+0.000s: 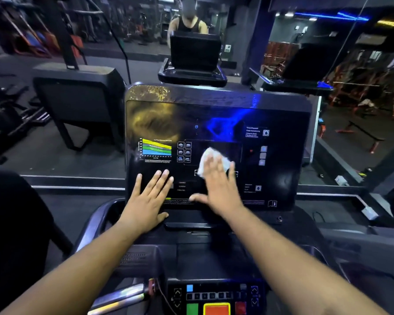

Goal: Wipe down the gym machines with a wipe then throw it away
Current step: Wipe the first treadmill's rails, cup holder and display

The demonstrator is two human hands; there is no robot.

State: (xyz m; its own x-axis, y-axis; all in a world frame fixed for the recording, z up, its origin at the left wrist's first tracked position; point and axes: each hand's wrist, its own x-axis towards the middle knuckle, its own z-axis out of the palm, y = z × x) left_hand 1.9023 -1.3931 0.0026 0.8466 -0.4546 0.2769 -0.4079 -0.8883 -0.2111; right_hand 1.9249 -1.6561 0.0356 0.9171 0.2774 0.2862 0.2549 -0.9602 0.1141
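Wipe: the white wipe (214, 160) is crumpled flat on the dark treadmill console (280, 123), mid-panel.
Handling: likely light, limp and damp; best driven under flat fingers, not pinched.
Right hand (218, 187): fingers straight and spread, pressing the wipe onto the panel.
Left hand (149, 198): flat, splayed, braced on the console's lower left, holding nothing.

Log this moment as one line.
stage: wiping | right hand: presses wipe on console panel | left hand: flat on panel
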